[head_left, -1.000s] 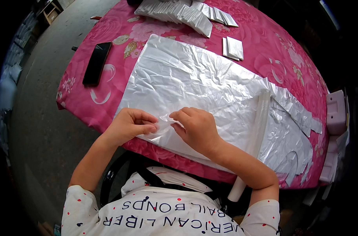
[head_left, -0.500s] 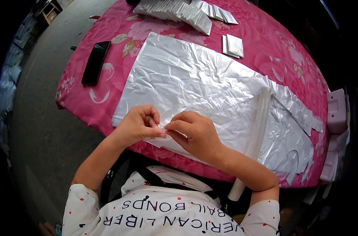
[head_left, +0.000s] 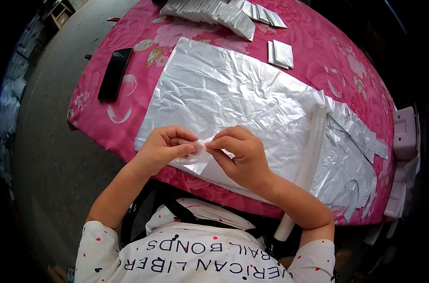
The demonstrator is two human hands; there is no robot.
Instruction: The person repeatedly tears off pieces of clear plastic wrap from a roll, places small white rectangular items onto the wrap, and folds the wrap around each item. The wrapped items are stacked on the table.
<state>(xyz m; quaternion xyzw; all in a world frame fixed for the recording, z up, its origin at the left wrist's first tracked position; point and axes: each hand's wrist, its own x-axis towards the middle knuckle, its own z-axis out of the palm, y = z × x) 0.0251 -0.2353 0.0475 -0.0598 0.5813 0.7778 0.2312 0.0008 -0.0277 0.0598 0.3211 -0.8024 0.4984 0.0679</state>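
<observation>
A broad stack of thin, wrinkled, silvery-white plastic sheets [head_left: 219, 89] lies across the table in front of me. Over its near edge, my left hand [head_left: 160, 150] pinches a crumpled bit of clear plastic film [head_left: 193, 153] between thumb and fingers. Close beside it, the thumb and forefinger of my right hand [head_left: 241, 155] are closed on the same film. A small shiny flap hangs below the fingertips. Whether the film belongs to the top sheet is hard to see.
A long pale, translucent roll [head_left: 312, 141] lies across the sheets, its near end past the table edge. Folded silvery packets [head_left: 233, 19] sit at the back, with a smaller pair [head_left: 282, 54] nearer. A black phone [head_left: 115, 74] rests left on the pink flowered tablecloth [head_left: 143, 28]. Pinkish containers [head_left: 404, 134] stand right.
Both hands have shifted slightly to the right and up. The film between them shows more, bunched at my left fingers, with a shiny flap hanging below.
</observation>
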